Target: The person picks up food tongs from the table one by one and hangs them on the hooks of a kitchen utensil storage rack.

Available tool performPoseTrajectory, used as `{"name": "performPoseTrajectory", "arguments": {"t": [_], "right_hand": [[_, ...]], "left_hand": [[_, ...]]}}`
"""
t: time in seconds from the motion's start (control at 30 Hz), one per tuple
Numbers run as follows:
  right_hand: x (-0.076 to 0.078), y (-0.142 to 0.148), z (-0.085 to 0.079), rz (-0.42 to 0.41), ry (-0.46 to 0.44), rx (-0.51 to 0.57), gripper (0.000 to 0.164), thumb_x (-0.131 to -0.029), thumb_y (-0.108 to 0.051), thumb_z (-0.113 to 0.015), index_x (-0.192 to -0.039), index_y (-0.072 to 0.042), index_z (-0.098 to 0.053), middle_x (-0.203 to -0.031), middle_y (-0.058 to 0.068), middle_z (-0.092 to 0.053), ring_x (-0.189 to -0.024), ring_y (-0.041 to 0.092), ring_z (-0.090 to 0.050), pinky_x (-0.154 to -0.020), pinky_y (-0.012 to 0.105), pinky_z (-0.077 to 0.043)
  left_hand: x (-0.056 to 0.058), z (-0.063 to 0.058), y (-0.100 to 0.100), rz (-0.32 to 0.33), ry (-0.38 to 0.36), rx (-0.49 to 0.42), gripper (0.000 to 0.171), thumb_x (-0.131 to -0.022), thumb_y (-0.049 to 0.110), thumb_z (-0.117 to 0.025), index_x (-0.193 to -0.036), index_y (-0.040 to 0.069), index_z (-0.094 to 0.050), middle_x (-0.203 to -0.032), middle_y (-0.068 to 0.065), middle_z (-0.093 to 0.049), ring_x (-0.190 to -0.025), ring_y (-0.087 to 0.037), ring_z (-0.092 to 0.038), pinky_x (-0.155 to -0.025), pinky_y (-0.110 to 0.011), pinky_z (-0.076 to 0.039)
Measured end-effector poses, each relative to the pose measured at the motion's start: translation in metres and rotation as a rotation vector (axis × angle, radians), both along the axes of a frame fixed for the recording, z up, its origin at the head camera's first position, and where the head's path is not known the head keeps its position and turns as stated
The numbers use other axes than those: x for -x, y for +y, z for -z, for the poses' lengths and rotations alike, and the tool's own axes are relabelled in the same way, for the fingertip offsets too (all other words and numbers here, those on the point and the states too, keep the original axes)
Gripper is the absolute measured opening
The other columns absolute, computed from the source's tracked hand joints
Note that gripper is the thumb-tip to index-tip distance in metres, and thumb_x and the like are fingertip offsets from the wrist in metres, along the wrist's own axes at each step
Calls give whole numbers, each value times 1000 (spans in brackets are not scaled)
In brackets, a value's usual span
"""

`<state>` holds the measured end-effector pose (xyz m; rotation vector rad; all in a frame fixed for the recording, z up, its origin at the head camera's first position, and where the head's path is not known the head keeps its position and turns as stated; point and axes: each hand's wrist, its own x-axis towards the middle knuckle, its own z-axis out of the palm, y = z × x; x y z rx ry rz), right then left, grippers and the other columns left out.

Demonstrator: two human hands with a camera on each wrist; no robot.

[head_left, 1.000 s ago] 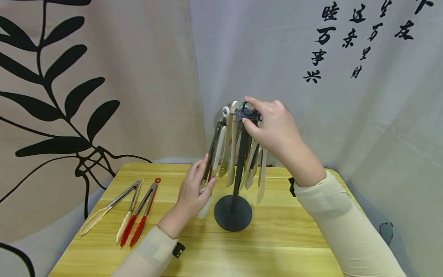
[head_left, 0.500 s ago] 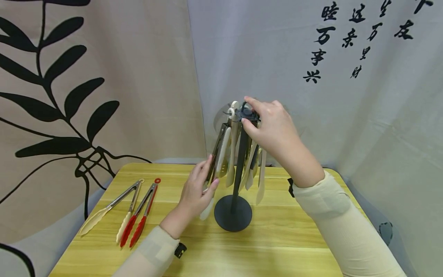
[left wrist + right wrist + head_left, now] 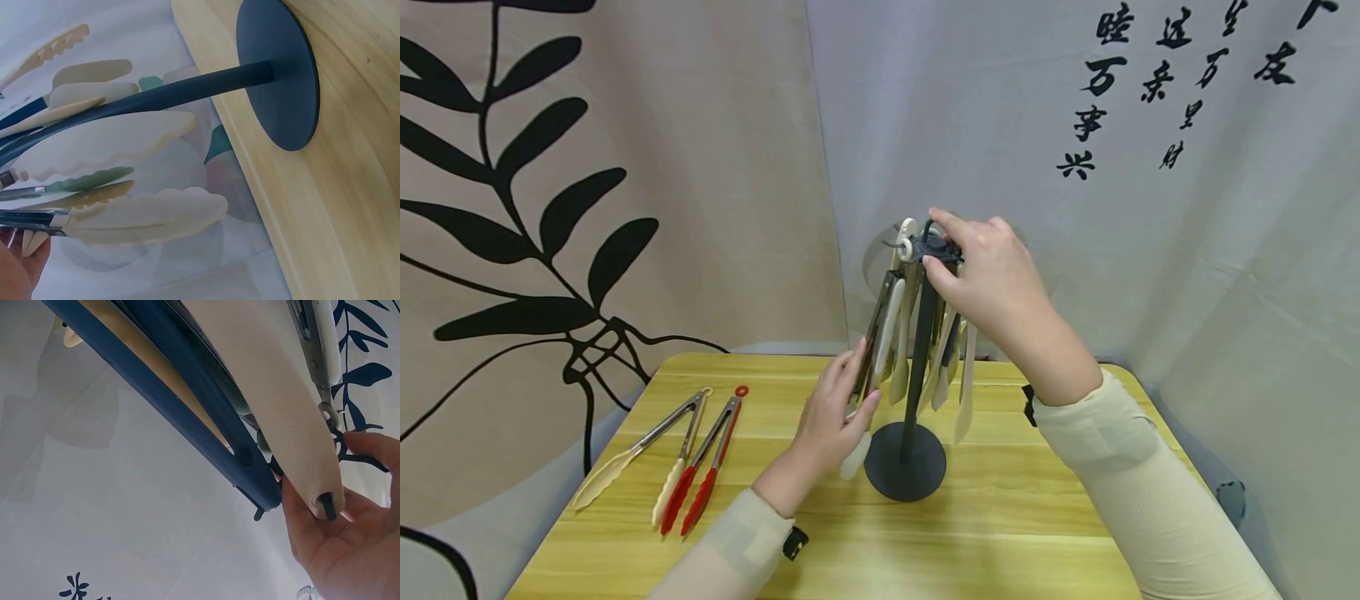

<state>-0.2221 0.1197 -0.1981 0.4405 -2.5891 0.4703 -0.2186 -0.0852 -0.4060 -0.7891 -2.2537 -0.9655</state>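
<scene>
My left hand (image 3: pixel 835 408) holds a pair of tongs (image 3: pixel 886 325) upright at the left side of a dark utensil stand (image 3: pixel 919 367). The tongs have steel arms, white grips and pale scalloped tips (image 3: pixel 150 219), which point down. Their white pull ring (image 3: pixel 906 249) is up at the hooks and overlaps one in the head view. My right hand (image 3: pixel 996 262) grips the top of the stand, thumb and fingers around the hook ring. Several utensils hang there, among them a cream-handled one (image 3: pixel 275 406) and a blue-handled one (image 3: pixel 181 406).
To the left on the wooden table (image 3: pixel 1022 517) lie cream-tipped tongs (image 3: pixel 640 450) and red-tipped tongs (image 3: pixel 707 467), both spread. The stand's round base (image 3: pixel 906 475) rests near the table's middle. A curtain (image 3: pixel 737 167) hangs close behind.
My left hand has moved slightly right with the tongs, bringing their pull ring from left of the hooks in against the stand's top. My right hand has stayed in place.
</scene>
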Motion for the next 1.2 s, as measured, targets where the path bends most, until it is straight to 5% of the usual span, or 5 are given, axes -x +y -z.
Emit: {"name": "performPoseTrajectory", "arguments": {"t": [0.67,1.2], "right_hand": [[2,3,-1,-23,-38,-11,59,-89,-35,-63,-143,-23,-43,-130,6,-59,-105,29,-48,-90,47,-44],[8,29,-20,-247,-284,-24,77,-84,-32,-71,-149,-29,-30,-124,-1,-54,-103,21,-44,-87,38,-43]], "left_hand": [[2,2,5,14,-88,19,75,-94,30,-59,-153,21,-15,-143,-7,-40,-127,-22,-45,-104,-43,-41],[3,3,6,-9,-95,40,75,-94,32,-58,-153,21,-14,-142,-6,-41,-130,-21,-43,-105,-42,-40]]}}
